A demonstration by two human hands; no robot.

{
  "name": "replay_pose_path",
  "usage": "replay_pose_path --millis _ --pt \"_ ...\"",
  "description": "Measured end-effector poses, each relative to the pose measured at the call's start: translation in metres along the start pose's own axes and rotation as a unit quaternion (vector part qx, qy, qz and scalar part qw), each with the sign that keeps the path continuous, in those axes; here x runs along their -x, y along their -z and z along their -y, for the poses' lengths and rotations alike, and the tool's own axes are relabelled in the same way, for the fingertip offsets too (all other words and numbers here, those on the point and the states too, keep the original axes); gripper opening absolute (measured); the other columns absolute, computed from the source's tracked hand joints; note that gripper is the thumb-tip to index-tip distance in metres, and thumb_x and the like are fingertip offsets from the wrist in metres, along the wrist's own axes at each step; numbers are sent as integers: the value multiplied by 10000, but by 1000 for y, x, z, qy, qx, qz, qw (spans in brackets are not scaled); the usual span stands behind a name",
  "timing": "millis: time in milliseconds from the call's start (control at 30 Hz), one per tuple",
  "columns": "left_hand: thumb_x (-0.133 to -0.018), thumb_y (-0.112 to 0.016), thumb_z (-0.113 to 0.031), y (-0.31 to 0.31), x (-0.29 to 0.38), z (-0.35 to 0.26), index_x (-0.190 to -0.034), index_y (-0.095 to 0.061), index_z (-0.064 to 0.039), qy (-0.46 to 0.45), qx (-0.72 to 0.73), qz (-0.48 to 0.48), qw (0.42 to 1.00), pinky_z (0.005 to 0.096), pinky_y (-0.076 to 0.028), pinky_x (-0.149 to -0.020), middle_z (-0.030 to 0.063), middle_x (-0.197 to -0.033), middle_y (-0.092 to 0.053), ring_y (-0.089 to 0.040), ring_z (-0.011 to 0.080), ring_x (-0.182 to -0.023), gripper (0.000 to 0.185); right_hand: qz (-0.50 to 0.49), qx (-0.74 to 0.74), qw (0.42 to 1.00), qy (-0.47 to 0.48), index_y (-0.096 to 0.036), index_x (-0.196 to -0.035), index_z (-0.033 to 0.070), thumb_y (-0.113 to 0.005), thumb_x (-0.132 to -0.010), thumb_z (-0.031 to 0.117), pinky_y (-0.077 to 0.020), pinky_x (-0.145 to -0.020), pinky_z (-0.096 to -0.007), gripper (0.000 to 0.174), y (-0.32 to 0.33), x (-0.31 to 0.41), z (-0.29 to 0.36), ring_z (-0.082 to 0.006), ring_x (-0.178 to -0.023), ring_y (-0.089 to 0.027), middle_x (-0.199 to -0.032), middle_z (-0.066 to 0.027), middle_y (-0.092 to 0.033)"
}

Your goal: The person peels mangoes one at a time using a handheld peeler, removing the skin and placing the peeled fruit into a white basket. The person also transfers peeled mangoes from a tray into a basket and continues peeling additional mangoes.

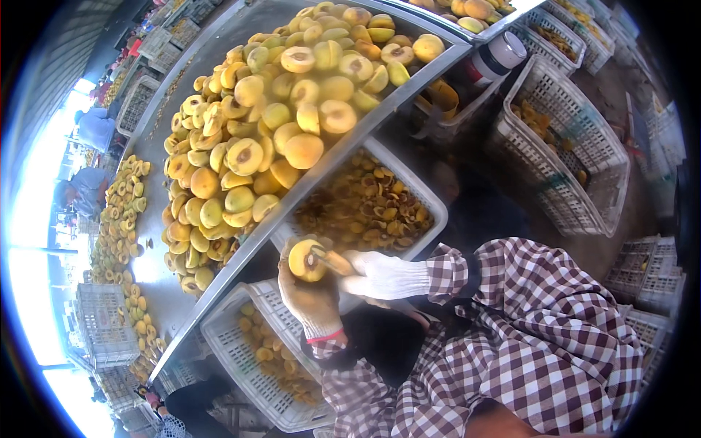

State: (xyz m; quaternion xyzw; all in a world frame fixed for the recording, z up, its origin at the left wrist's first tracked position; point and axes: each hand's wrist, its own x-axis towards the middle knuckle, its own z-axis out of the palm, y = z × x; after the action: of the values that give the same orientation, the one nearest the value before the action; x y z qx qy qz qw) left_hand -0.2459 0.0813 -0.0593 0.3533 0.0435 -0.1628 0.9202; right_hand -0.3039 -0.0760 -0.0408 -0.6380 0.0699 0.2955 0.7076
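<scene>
My left hand (pixel 315 306), in a white knit glove with a pink cuff edge, holds a halved yellow peach (pixel 303 261) with its cut face and brown pit cavity turned outward. My right hand (pixel 386 275), also gloved in white, grips the wooden handle of a pitting tool (pixel 337 263). The tool's metal end meets the cut face at the cavity. Both hands are close together beside the metal rim of the table (pixel 298 211). Below them stands a white plastic crate (pixel 432 205) of peach pits and scraps. A large heap of halved peaches (pixel 249 156) lies on the table.
Another white crate (pixel 233 334) with peach halves stands at lower left. A tall crate (pixel 569 131) is at right, near a white lidded container (pixel 504 52). More peaches (pixel 123 211) line the table's far side, where people in blue (pixel 90 189) sit. Stacked crates (pixel 107 326) stand beyond.
</scene>
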Motion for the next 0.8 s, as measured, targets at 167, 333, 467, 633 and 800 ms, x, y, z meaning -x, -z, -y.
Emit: replay_pose_path --millis 167,333,467,633,800 --pt "-1061 -365 -389 -13 -1 12 -1177 -553 -12 -23 -175 -136 975 393 -523 -857 183 -1031 -664 -638 305 -964 436 -113 203 971 52 -477 -1290 17 -538 -955 336 -558 -759 -431 466 -16 -2 -11 -365 -881 -690 -1107 -235 -646" --pt "-1048 -407 -471 -18 -3 12 -1059 -581 -39 18 -190 -148 970 335 -543 -620 151 -895 -673 -657 262 -729 466 52 3 998 -45 -479 -1244 25 -533 -962 258 -527 -516 -352 370 -10 -2 -16 -228 -582 -637 -867 -170 -631" --pt "-1036 -430 -488 -18 -6 9 -1022 -605 -37 36 -228 -145 962 333 -545 -613 153 -859 -673 -668 263 -719 484 56 -79 995 -30 -492 -1129 19 -533 -964 207 -458 -428 -291 253 -7 1 -15 -134 -473 -522 -737 -68 -551" --pt "-1021 -476 -492 -17 -5 7 -974 -608 -39 85 -217 -128 964 324 -550 -602 135 -832 -665 -653 247 -692 474 111 -129 984 -50 -484 -980 31 -539 -976 198 -413 -415 -263 176 -8 6 -15 -84 -457 -439 -693 11 -479" --pt "-1014 -499 -485 -17 -6 6 -934 -625 -14 151 25 -60 986 312 -551 -592 126 -803 -663 -651 240 -665 494 246 -353 893 -130 -474 -927 94 -522 -1000 160 -277 -368 -202 109 -1 5 -13 -16 -421 -309 -633 66 -397"
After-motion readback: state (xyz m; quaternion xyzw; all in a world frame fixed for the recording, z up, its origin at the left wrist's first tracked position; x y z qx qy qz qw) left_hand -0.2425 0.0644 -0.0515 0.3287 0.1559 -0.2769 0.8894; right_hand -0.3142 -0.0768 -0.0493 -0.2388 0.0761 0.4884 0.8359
